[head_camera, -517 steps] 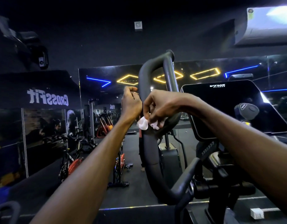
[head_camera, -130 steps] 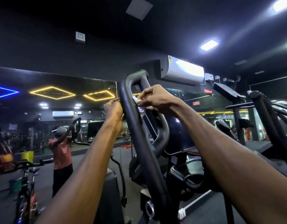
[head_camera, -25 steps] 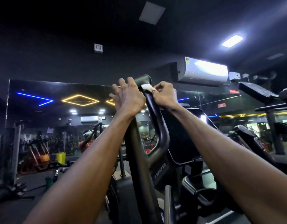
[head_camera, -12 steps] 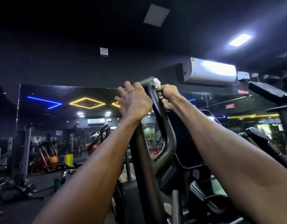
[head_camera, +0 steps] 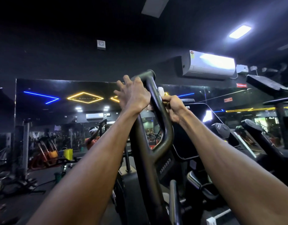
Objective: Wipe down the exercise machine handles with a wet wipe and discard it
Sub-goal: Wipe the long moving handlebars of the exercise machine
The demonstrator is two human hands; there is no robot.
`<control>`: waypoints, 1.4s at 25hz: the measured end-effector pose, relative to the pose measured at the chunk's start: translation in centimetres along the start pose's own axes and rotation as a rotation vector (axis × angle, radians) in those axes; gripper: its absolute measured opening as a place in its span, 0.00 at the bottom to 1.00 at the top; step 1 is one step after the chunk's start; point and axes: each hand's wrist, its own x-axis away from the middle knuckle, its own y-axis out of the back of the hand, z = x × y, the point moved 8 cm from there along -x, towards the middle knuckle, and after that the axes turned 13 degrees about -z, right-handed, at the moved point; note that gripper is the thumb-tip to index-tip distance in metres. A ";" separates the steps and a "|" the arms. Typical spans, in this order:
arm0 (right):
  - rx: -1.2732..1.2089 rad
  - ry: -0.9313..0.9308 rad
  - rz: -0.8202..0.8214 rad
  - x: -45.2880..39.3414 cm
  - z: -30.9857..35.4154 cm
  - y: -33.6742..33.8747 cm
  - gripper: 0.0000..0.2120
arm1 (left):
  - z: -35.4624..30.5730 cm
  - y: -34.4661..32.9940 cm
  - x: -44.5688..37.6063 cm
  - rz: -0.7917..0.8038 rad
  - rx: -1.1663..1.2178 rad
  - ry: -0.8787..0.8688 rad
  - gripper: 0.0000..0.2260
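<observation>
Behind the handle (head_camera: 157,111), the wipe (head_camera: 161,91) barely shows.

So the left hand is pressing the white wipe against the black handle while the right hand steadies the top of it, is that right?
Not quite: the hands are swapped. In the head view, the right hand holds the white wipe against the black handle, and the left hand steadies the handle near its top, fingers wrapped over it.
</observation>
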 end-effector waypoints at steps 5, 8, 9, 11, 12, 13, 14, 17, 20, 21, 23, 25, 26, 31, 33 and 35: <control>-0.102 -0.051 0.034 1.3 -1.7 1.3 0.19 | 0.0 0.3 0.1 0.000 0.009 -0.001 0.10; -0.183 -0.094 0.070 1.7 -3.1 2.1 0.19 | -0.1 0.3 0.4 0.018 -0.007 -0.014 0.10; -0.202 -0.087 0.040 1.8 -3.2 2.3 0.19 | -0.1 0.3 0.5 0.021 -0.009 -0.017 0.10; -0.184 -0.087 0.026 2.4 -3.9 2.6 0.20 | -0.1 0.5 0.7 0.023 0.002 -0.020 0.09; -0.180 -0.108 0.037 3.0 -4.6 2.9 0.20 | -0.2 0.6 0.9 0.028 0.012 -0.023 0.09; -0.174 -0.125 0.043 3.5 -5.1 3.3 0.20 | -0.2 0.7 1.2 0.033 0.021 -0.028 0.08; -0.173 -0.132 0.051 3.7 -5.3 3.5 0.20 | -0.1 0.7 1.5 0.036 0.025 -0.032 0.08; -0.151 -0.109 -0.012 4.5 -5.0 3.8 0.20 | 0.0 1.0 2.2 0.044 0.027 -0.058 0.08; -0.197 -0.154 -0.069 5.9 -6.7 4.3 0.18 | 0.3 1.1 3.1 0.052 0.042 -0.076 0.07; -0.241 -0.173 -0.080 6.5 -7.2 4.6 0.19 | 0.4 1.2 3.5 0.054 0.050 -0.075 0.06; -0.303 -0.185 -0.116 7.5 -7.5 4.7 0.19 | 0.6 1.4 4.0 0.056 0.069 -0.071 0.04; -0.311 -0.183 -0.207 8.7 -8.2 5.4 0.20 | 0.8 1.6 4.5 0.058 0.107 -0.065 0.04; -0.329 -0.188 -0.244 9.4 -8.9 5.7 0.21 | 1.0 1.6 4.8 0.062 0.130 -0.059 0.05; -0.381 -0.183 -0.316 12.3 -8.6 4.9 0.20 | 1.2 2.1 5.5 0.049 0.200 -0.053 0.07; -0.309 -0.129 -0.389 13.6 -8.7 4.7 0.17 | 1.3 2.2 5.7 0.041 0.229 -0.054 0.08; -0.278 -0.115 -0.426 14.6 -9.3 4.7 0.15 | 1.4 2.2 5.8 0.034 0.253 -0.050 0.09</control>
